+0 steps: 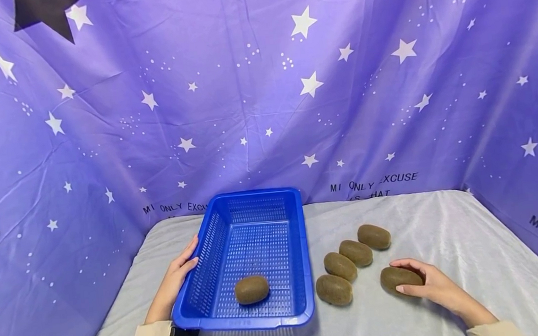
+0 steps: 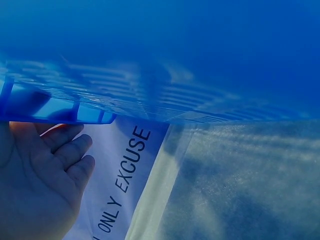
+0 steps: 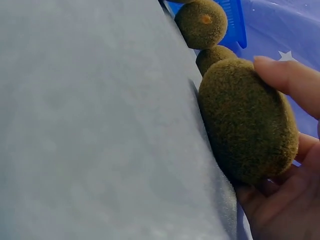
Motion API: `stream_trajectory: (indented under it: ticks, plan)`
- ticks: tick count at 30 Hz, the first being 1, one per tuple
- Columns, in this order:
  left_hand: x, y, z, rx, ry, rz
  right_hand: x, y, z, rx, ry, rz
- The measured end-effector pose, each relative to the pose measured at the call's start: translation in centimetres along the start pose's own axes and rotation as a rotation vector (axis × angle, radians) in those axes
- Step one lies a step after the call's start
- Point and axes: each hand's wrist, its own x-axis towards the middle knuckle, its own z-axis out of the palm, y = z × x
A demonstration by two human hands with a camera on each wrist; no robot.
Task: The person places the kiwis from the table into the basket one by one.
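A blue plastic basket (image 1: 299, 250) with slotted walls stands left of centre, one brown fuzzy kiwi (image 1: 252, 289) lying in its near part. My left hand (image 1: 175, 276) grips the basket's left rim; the left wrist view shows its fingers (image 2: 75, 150) bent beneath that rim. Over on the right, my right hand (image 1: 430, 284) holds another kiwi (image 3: 250, 120) between thumb and fingers, low at the cloth. Several more kiwis (image 1: 340, 266) lie in a slanting row between the basket and this hand.
Pale grey cloth (image 1: 437, 222) covers the table. Purple star-printed curtains (image 1: 254, 110) enclose it at the back and both sides. The row's farthest kiwi (image 1: 374, 236) lies toward the back, its nearest (image 1: 334, 290) close beside the basket's right wall.
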Motion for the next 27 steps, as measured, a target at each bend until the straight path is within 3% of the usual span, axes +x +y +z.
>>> stream_trajectory:
  ticks: [7,14,19,27]
  plan:
    - [-0.2,-0.5,-0.2,0.011,0.006,0.017,0.0,-0.1,0.1,0.012,-0.003,-0.004]
    - [-0.1,-0.2,0.0,0.01,0.017,-0.001,0.1,-0.1,0.3,-0.045,0.038,0.026]
    - [0.0,-0.1,0.0,0.01,0.012,0.012,0.2,-0.3,0.3,-0.096,0.069,0.005]
    - [0.1,-0.1,0.0,0.01,0.018,-0.022,0.9,-1.1,0.2,-0.132,0.08,0.0]
